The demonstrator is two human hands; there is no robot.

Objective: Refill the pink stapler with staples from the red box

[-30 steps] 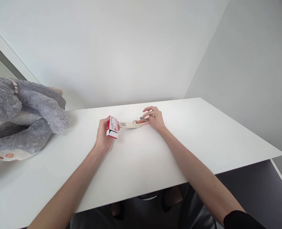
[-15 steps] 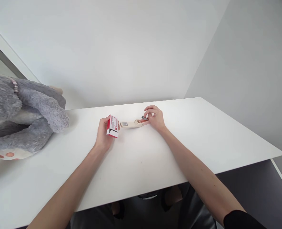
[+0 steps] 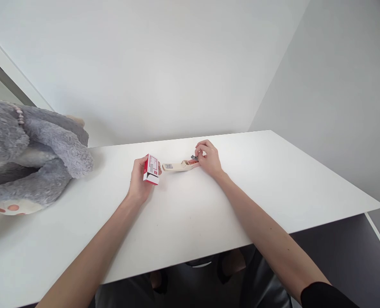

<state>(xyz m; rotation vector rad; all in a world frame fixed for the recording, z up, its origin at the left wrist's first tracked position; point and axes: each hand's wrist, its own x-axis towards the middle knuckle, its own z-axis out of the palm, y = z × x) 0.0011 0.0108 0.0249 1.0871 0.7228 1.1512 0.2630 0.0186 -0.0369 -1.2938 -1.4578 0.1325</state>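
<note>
My left hand (image 3: 139, 177) is closed round a small red-and-white carton (image 3: 151, 169), held tilted above the table with its lower end flap partly open. To its right lies a cream stapler (image 3: 177, 166), opened out lengthwise, with a black-and-white code square on its left arm and reddish parts inside. My right hand (image 3: 209, 159) bends over the stapler's right end, thumb and fingertips pinched at a small grey metal part (image 3: 194, 158). The hand hides that end of the stapler, and anything tiny between the fingertips cannot be made out.
A large grey plush toy (image 3: 48, 145) with a bead string sits on the left of the white table (image 3: 183, 226). A pale wall (image 3: 177, 72) rises behind the table. The table's front edge runs above my legs.
My right hand's fingertips have drawn closer together at the metal part, and the hand has shifted slightly. The left hand and carton stay almost still.
</note>
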